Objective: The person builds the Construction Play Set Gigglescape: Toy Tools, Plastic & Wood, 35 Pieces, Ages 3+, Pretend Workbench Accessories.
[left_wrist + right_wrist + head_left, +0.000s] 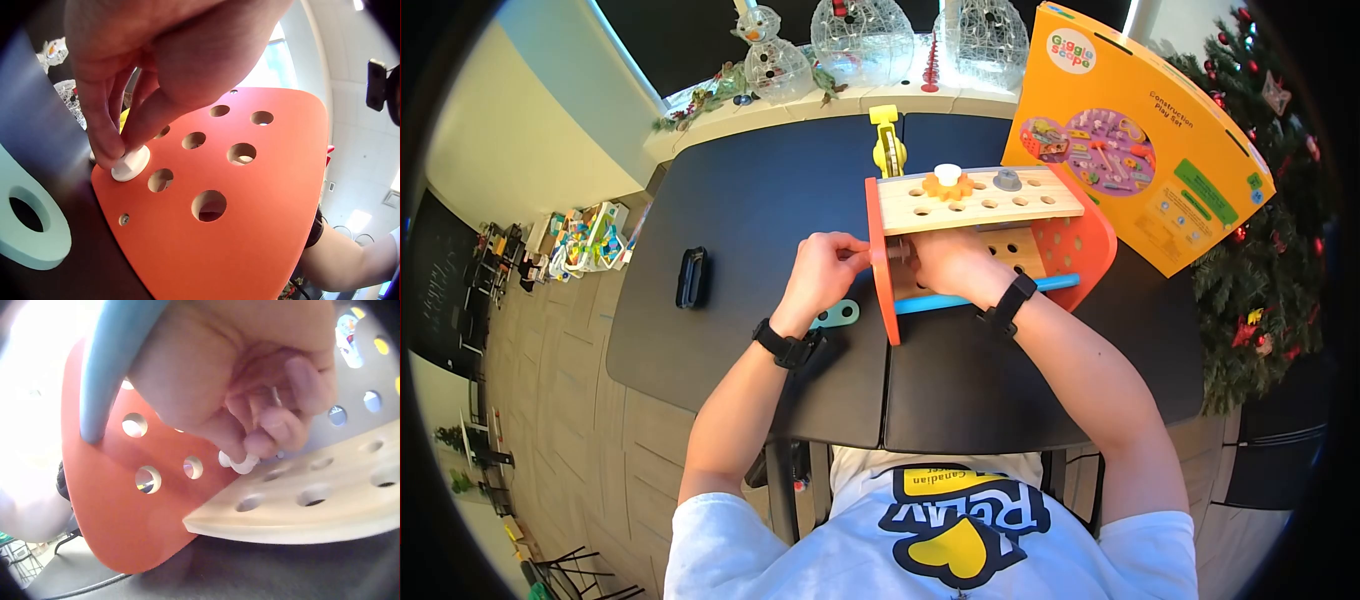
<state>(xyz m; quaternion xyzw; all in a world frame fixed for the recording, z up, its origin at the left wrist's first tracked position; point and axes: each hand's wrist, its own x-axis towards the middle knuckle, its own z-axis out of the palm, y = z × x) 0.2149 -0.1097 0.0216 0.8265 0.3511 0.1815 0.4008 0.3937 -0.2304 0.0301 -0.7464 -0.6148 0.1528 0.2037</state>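
Observation:
A wooden toy workbench (990,203) with orange perforated side panels stands on the table. My left hand (825,270) is at the outer face of its left panel (250,206). In the left wrist view, thumb and fingertips pinch the white head of a toy bolt (132,165) set in a low hole. My right hand (955,262) reaches inside, beneath the top board. Its curled fingers hold a small white nut (245,464) against that panel's inner face, as the right wrist view shows; the fingers partly hide it. Beside the left hand lies a mint-green strip with holes (837,314).
An orange gear with a white bolt (947,182) and a grey bolt (1007,180) sit on the top board. A yellow toy tool (886,140) stands behind. A blue bar (940,301) spans the front. A dark tray (692,278) lies left; a yellow box (1140,130) stands right.

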